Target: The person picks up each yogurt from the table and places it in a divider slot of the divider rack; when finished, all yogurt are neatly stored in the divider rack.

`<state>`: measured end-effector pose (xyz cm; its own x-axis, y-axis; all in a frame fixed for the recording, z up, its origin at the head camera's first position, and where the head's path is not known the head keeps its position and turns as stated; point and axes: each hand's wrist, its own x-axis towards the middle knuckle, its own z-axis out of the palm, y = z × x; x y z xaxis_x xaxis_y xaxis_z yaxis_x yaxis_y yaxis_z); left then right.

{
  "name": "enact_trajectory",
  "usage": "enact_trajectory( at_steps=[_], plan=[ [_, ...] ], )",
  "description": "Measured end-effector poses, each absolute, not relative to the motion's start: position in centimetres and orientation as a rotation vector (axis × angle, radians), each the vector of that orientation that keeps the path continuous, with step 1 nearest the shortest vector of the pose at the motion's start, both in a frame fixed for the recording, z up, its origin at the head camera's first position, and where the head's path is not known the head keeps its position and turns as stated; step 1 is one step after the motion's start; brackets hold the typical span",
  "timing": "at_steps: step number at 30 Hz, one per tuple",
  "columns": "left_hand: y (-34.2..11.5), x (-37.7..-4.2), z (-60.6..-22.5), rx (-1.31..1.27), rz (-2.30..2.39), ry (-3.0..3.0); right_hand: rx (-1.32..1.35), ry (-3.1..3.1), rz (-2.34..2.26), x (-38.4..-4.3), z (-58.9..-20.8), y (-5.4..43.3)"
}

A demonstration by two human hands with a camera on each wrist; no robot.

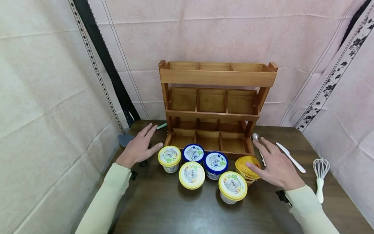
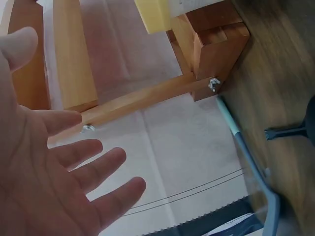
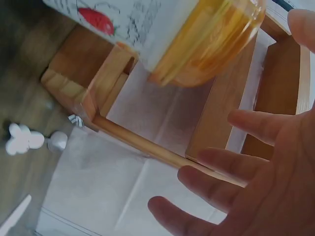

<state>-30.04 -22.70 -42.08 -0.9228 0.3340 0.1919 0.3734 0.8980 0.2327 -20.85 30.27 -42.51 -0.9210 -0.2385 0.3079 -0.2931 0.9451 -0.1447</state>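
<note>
Holds the left hand (image 1: 137, 149) at the left, fingers spread and thumb apart, gripping nothing. Has the leftmost yellow-lidded cup (image 1: 169, 156) just right of that thumb and slightly nearer, outside the grip.

Holds the right hand (image 1: 277, 166) at the right, fingers likewise spread and thumb apart, gripping nothing. Has the amber-lidded cup (image 1: 242, 162) just left of that hand; overlaps the lid's right side with the thumb in the head view, but shows a gap between thumb and cup in the right wrist view.

Between the hands, outside either grip, on the dark table (image 1: 175, 216): a blue-lidded cup (image 1: 193, 153) on the far side, a second blue-lidded cup (image 1: 216, 162) just right and nearer, a pale-yellow-lidded cup (image 1: 192, 175) in the middle, and a near yellow-lidded cup (image 1: 232, 187) toward the right.

Beyond the cups, a wooden rack (image 1: 217, 78) with three compartmented tiers. Just beyond the right fingers, a spoon (image 1: 255, 136), partly hidden; to the right, a white knife (image 1: 290, 157), then a whisk (image 1: 320, 178) farther right and nearer. Near the left fingertips, a teal-ended tool (image 1: 162, 125) beside the rack's left side.
</note>
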Motion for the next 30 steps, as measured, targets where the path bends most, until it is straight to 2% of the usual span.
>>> enact_trajectory(
  at_steps=[16,30],
  plan=[
    [-23.4,-34.8,-42.4,-0.616,-0.801,-2.762,0.41,-2.822,0.632,-19.9,-44.0,30.4],
    [-21.7,-38.5,-41.2,-0.561,-1.181,-2.584,0.371,-2.762,0.917,-19.7,-46.7,30.7]
  ],
)
